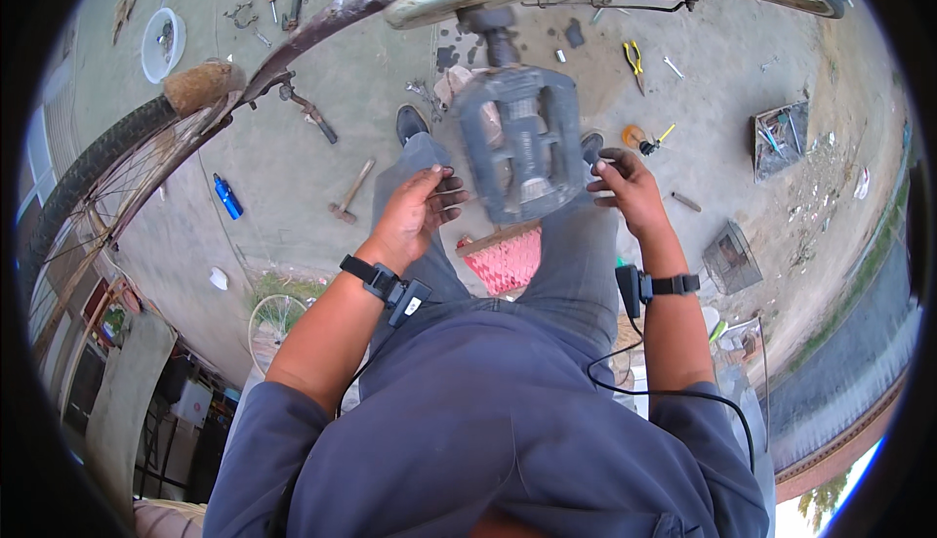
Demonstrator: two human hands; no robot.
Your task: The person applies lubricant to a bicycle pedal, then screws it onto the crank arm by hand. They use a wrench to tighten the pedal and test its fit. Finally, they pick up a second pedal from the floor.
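A black bicycle pedal (pixel 519 143) hangs large in the middle, slightly blurred, on its crank arm (pixel 498 42). To its left is my left hand (pixel 415 208), its dirty fingers spread and nothing in them. My right hand (pixel 628 186) is at the pedal's right side, fingers half bent and apart, with nothing visible in it. Both hands' fingertips are close to the pedal's edges; whether they touch it I cannot tell. Above runs the worn bicycle frame (pixel 366 1) with its pale chain guard (pixel 439 9) and chain.
Around me on the ground lie a hammer (pixel 352 191), yellow-handled pliers (pixel 634 64), a wrench (pixel 672 67), a blue bottle (pixel 227 196), a white basin (pixel 163 45), a tool box (pixel 779 140) and a wire basket (pixel 732 257). A bicycle wheel (pixel 73 182) stands at left.
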